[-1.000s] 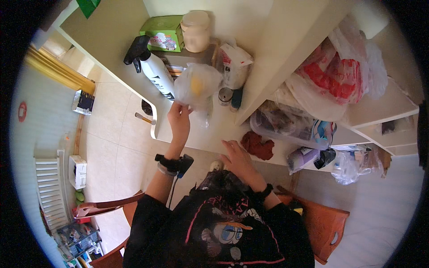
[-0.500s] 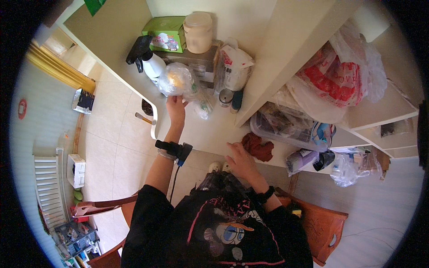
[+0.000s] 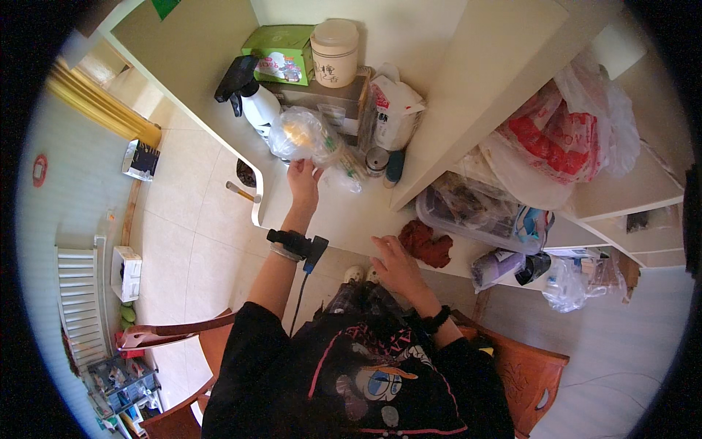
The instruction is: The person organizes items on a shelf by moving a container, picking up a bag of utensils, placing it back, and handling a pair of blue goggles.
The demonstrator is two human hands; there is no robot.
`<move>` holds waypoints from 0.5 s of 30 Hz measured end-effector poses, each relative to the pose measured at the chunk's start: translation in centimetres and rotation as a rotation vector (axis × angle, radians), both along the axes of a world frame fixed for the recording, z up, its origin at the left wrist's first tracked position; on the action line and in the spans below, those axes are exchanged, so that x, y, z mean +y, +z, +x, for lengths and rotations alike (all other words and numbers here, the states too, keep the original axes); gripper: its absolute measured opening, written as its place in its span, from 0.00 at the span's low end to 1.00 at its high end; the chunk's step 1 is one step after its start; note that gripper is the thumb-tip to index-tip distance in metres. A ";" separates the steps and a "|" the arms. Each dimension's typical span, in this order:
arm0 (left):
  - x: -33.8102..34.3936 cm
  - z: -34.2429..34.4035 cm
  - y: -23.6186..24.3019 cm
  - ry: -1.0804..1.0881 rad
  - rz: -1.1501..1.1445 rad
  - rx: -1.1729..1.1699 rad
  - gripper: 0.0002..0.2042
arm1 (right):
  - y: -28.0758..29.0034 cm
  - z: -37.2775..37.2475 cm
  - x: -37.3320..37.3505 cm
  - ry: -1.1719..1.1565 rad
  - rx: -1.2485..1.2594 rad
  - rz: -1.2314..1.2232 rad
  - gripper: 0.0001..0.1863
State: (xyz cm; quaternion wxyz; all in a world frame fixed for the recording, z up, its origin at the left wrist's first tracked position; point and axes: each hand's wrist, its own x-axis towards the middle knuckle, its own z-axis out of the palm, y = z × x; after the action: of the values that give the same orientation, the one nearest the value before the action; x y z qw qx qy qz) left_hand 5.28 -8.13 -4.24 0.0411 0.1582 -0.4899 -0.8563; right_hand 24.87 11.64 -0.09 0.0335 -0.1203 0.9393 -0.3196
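Observation:
My left hand point(image 3: 303, 183) reaches onto the white shelf, its fingers bent and closed at the lower edge of a clear plastic bag point(image 3: 301, 137). Something yellow and several thin sticks with green show through the bag. Right behind it stands a white spray bottle point(image 3: 257, 108) with a black trigger head. My right hand point(image 3: 395, 263) hovers at the shelf's front edge, fingers apart and holding nothing. Just right of it lies a crumpled rust-red cloth point(image 3: 425, 245). Part of the bag's near edge is hidden by my left fingers.
Behind the bag are a green box point(image 3: 278, 55), a cream lidded canister point(image 3: 334, 53), a small can point(image 3: 376, 162) and a white package point(image 3: 395, 113). Right of the divider sit a clear plastic tub point(image 3: 468, 225) and a red-and-white bag point(image 3: 559, 143). Wooden chairs point(image 3: 530, 373) stand close by.
My left hand has shifted slightly right along the plastic bag. The bag has changed shape a little, with its stick end swung right. My right hand stays nearly in place.

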 end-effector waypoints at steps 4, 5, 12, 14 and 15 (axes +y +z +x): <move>0.0 0.5 1.5 0.005 -0.167 -0.007 0.09 | 0.3 -0.2 0.1 -0.009 -0.070 -0.003 0.22; -0.1 0.8 1.5 0.028 -0.211 -0.012 0.09 | 0.3 -0.2 0.2 -0.012 -0.066 -0.009 0.22; 0.0 4.0 2.8 -0.046 -0.508 0.112 0.10 | 0.1 0.0 0.3 -0.037 -0.036 -0.027 0.22; 0.4 4.2 3.3 -0.119 -0.710 0.207 0.13 | -0.2 0.1 0.4 -0.033 -0.005 -0.032 0.22; 0.5 3.8 2.9 -0.072 -0.755 0.148 0.16 | -0.3 0.1 0.3 -0.032 -0.015 -0.043 0.22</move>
State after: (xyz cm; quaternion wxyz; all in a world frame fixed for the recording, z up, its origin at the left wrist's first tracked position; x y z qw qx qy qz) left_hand 9.11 -7.66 -1.37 0.1018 0.0523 -0.7716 -0.6257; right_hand 24.95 11.98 -0.35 0.0327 -0.1034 0.9338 -0.3409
